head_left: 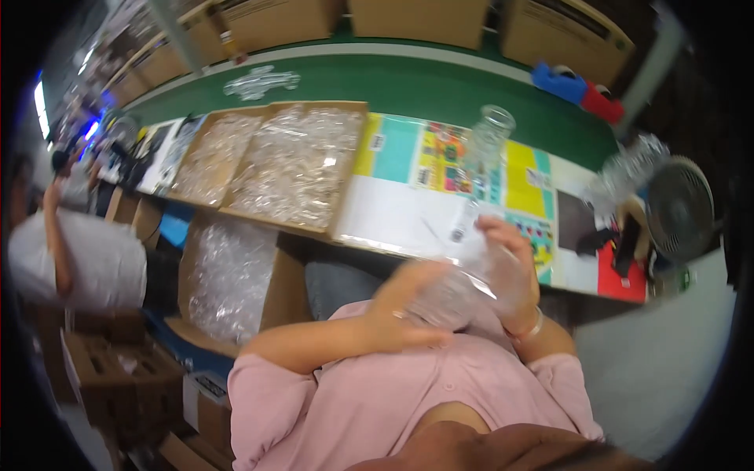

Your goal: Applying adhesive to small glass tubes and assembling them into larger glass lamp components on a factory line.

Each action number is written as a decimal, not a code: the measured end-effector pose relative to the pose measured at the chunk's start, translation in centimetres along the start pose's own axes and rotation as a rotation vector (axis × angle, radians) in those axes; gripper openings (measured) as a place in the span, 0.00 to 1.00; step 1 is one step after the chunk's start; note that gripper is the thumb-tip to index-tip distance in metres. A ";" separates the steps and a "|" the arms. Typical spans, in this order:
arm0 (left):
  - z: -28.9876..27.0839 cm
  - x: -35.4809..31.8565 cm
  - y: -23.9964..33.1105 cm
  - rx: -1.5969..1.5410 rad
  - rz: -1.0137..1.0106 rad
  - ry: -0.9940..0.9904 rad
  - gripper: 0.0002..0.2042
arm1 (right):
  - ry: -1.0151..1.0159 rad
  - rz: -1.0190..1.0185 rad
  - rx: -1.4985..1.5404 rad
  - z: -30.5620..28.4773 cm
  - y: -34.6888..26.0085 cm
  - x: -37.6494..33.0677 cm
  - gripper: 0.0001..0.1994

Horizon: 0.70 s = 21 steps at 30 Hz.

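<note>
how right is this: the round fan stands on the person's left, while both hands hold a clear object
One thing is off: the head view shows the round fan on the person's right, not the left. The left hand and right hand do hold a clear object.

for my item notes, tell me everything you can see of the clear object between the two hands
The clear object is colourless and see-through, perhaps glass or plastic, with bright highlights; blur hides its exact shape and tilt. In front of the pink shirt, it is held between the left hand and right hand.
</note>
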<state>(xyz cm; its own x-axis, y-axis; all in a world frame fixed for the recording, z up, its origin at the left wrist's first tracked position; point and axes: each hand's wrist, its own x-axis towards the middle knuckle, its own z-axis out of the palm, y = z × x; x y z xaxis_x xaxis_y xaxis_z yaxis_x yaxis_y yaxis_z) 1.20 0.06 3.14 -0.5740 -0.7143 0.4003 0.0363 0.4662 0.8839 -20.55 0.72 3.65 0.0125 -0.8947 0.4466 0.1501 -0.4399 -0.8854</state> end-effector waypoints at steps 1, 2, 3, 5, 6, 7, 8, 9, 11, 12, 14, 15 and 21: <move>0.0 -0.3 -0.8 0.018 0.005 0.157 0.42 | 0.122 -0.151 -0.092 0.3 0.8 0.2 0.26; 0.7 -0.5 -1.5 -0.218 -0.043 0.292 0.40 | 0.027 -0.311 -0.346 0.1 1.0 0.2 0.27; 1.4 -0.8 -2.0 -0.466 -0.037 0.453 0.39 | -0.070 -0.477 -0.590 0.2 1.2 0.0 0.29; 2.0 -1.1 -3.0 -0.414 0.081 0.441 0.38 | -0.258 -0.350 -0.815 1.8 1.8 -1.3 0.34; 2.1 -1.2 -3.4 -0.398 0.083 0.440 0.37 | -0.181 -0.321 -0.779 2.4 2.5 -1.3 0.36; 1.9 -1.2 -3.8 -0.315 0.106 0.398 0.37 | -0.127 -0.278 -0.750 2.9 3.3 -1.2 0.37; 1.2 -1.2 -4.1 -0.234 0.073 0.363 0.37 | -0.083 -0.226 -0.723 3.1 4.0 -1.1 0.40; 0.5 -1.2 -4.4 -0.153 0.054 0.334 0.37 | -0.086 -0.102 -0.531 3.3 4.6 -1.1 0.39; -0.9 -1.2 -5.1 0.207 0.211 0.444 0.40 | -0.118 0.173 -0.135 3.4 5.5 -1.5 0.39; -1.1 -1.1 -5.6 0.086 0.114 0.556 0.42 | -0.155 0.320 0.276 3.5 5.6 -1.8 0.37; -1.3 -1.1 -6.2 -0.384 -0.078 0.635 0.45 | -0.292 0.388 0.395 3.3 5.6 -2.0 0.36; -1.2 -1.3 -6.3 -0.524 -0.148 0.561 0.44 | -0.360 0.422 0.458 3.2 5.5 -1.8 0.36; -1.7 -1.3 -7.0 -1.055 -0.346 0.416 0.34 | -0.457 0.208 -0.450 -3.0 5.3 2.4 0.17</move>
<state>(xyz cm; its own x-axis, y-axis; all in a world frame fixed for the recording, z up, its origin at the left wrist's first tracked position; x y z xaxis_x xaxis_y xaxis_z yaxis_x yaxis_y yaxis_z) 3.09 -3.13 -3.13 -0.3826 -0.9236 -0.0238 0.7000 -0.3066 0.6449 -22.73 -4.00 -0.32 0.4282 -0.8849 0.1831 -0.3263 -0.3404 -0.8819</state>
